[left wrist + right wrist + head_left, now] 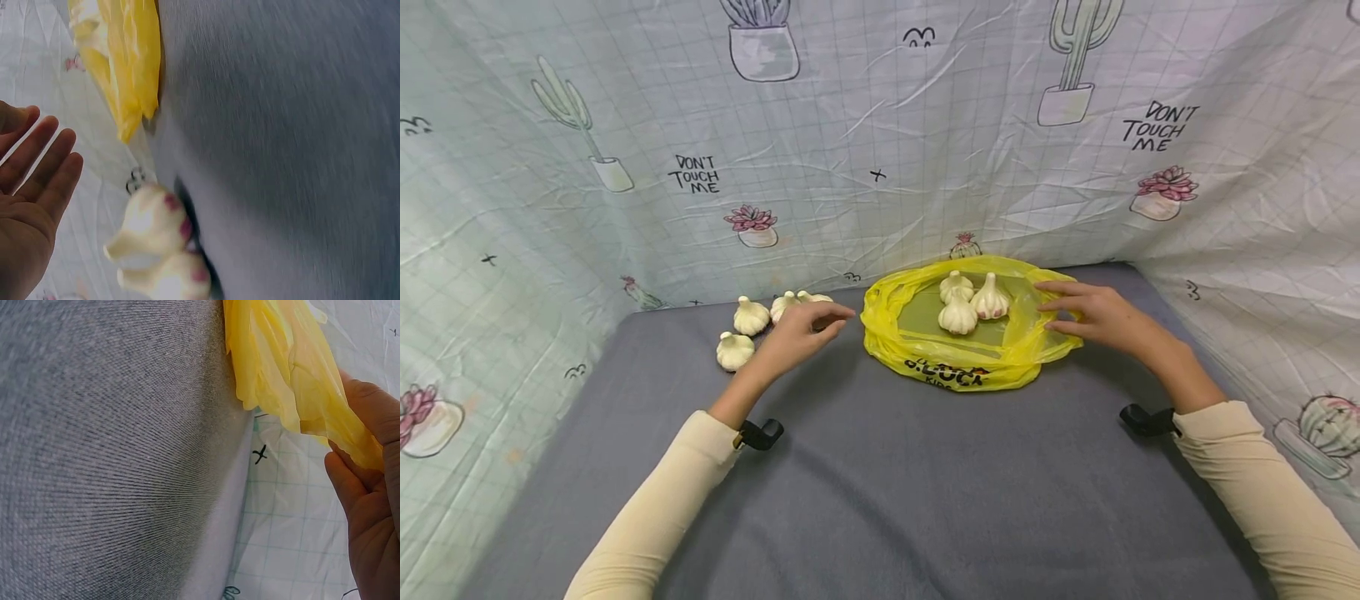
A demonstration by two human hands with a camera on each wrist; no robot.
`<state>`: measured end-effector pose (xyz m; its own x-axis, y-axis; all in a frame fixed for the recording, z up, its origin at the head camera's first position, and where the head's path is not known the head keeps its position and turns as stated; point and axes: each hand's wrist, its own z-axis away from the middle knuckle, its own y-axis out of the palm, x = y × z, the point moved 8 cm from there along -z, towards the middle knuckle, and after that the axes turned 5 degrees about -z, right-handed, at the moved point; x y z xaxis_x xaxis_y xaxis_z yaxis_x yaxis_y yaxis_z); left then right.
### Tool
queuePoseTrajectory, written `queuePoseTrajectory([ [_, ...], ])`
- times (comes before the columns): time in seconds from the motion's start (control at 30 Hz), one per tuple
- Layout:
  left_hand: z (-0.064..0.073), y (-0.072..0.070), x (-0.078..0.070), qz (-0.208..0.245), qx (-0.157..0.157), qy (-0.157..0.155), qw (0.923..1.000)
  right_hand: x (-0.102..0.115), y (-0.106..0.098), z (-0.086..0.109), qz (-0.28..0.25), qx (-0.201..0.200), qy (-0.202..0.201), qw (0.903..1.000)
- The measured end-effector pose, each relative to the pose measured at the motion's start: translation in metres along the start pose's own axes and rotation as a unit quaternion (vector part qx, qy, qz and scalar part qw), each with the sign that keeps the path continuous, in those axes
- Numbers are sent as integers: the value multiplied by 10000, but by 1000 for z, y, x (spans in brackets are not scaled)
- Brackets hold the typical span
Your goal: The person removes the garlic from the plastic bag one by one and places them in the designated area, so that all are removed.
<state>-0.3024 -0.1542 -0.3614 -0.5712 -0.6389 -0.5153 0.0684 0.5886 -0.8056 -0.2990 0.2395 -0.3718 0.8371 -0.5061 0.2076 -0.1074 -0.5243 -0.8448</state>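
A yellow plastic bag (955, 375) lies with its mouth spread wide, and three garlic bulbs (958, 313) sit together inside it. My right hand (1101, 317) pinches the right side of the bag's rim between thumb and fingers; the right wrist view shows the yellow film (281, 369) running into that grip. My left hand (797, 337) hovers left of the bag, holding nothing, its fingers loosely extended in the left wrist view. Several more garlic bulbs (750, 317) stand on the table behind and left of that hand, some partly hidden by it.
Dark grey cloth covers the table (880, 500). A pale curtain (820, 150) printed with cacti and lettering hangs close behind the bag and along both sides. Black straps with small devices sit at both wrists.
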Motion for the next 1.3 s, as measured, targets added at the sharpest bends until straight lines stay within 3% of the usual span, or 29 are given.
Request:
queuePoseTrajectory([
  [0.23,-9,16,-15,260,119,207,9994,2,1,1,-92,-78,-81,9999],
  [0.6,-19,24,-28,224,141,313,9992,4,0,-1,-107,-26,2,9999],
  [0.93,-32,30,-43,558,-144,369,9977,6,1,-5,-72,-17,3,10000],
  [1.3,-60,50,-55,666,6,133,9977,6,-1,-3,-101,-42,-40,9999],
])
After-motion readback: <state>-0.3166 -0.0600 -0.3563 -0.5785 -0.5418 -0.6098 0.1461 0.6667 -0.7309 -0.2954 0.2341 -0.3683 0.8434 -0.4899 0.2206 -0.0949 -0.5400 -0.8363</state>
